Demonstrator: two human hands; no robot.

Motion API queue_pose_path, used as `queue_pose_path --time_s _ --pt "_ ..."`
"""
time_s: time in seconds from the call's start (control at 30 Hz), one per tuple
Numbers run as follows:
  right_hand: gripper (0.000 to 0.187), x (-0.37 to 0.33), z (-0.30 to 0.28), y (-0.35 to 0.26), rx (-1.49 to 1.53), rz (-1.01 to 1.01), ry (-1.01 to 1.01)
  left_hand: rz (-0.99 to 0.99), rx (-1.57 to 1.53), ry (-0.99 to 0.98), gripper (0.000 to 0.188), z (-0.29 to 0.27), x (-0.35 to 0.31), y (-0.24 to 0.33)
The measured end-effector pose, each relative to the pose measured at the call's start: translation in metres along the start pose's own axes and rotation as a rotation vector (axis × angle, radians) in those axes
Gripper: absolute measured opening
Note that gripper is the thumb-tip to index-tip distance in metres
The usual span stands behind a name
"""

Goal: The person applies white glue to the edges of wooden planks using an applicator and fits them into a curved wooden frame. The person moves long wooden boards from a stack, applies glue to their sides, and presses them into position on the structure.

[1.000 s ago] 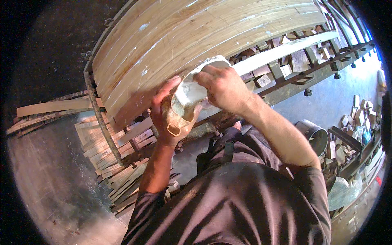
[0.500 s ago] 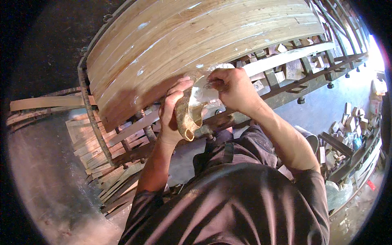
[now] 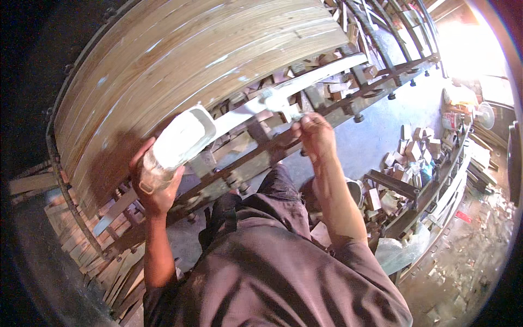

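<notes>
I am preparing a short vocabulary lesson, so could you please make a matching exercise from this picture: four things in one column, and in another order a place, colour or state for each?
1. Left hand
2. Right hand
3. Wood panel
4. Plastic sheet

A. Brown, with white streaks
B. Holding the container
C. Pale, low on the right side of the picture
D. Curled, apart from the container

Pairs: 1-B; 2-D; 3-A; 4-C
</notes>
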State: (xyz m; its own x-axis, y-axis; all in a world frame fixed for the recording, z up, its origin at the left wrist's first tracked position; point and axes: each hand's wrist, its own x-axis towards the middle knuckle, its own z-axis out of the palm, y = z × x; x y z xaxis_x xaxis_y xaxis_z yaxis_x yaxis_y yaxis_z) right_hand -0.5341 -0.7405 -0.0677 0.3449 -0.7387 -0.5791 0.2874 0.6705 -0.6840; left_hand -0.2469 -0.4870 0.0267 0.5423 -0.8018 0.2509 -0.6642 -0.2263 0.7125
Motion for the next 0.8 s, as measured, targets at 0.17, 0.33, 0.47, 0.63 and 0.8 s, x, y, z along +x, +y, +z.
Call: queue_pose_path --time_s 0.17,0.33,0.47,0.63,0.8 --pt "0.012 0.084 -0.074 -0.091 -0.606 -0.462 0.357 -0.078 0.052 -0.012 0.070 0.055 0.024 0.039" --pt "0.017 0.107 -0.076 -0.045 -1.173 -0.877 0.149 -0.081 0.007 0.018 0.071 0.101 0.046 0.072" --pt "0.039 0.064 -0.013 -0.001 -1.173 -1.003 -0.329 -0.097 -0.019 0.042 0.070 0.115 0.054 0.086" --pt "0.044 0.101 -0.058 -0.057 -1.281 -0.767 -0.130 -0.131 0.159 0.043 0.070 0.105 0.061 0.087" --pt "0.019 0.135 -0.108 -0.162 -1.425 -0.940 0.348 -0.105 0.261 0.117 0.069 0.111 0.078 0.053"
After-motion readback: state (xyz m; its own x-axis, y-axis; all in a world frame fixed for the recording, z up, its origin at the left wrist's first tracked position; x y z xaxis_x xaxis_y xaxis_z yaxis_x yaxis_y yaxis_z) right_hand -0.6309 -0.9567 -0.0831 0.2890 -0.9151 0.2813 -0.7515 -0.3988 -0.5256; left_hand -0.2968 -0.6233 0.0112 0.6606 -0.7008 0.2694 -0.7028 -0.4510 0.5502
